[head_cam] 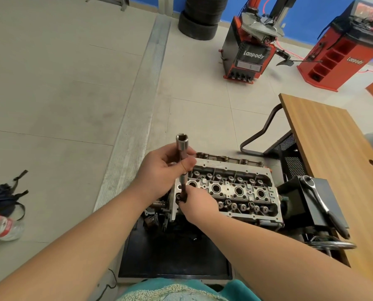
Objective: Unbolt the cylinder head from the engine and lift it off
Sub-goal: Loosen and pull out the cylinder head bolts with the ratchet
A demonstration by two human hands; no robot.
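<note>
Silver steel, the long socket extension bar (182, 161) stands nearly upright above the grey aluminium cylinder head (229, 190), open socket end upward. The left hand (166, 168) grips its middle; the right hand (197, 203) pinches its lower end. Red machines (249, 48) read "Lanpody".

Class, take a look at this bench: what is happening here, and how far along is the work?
A person holds a long socket extension upright over the left end of the cylinder head. The left hand grips the bar near its top; the right hand pinches its lower end by the head. The socket's open end points up. The ratchet handle lies unused on the black stand to the right. The head is not yet lifted off.
</note>
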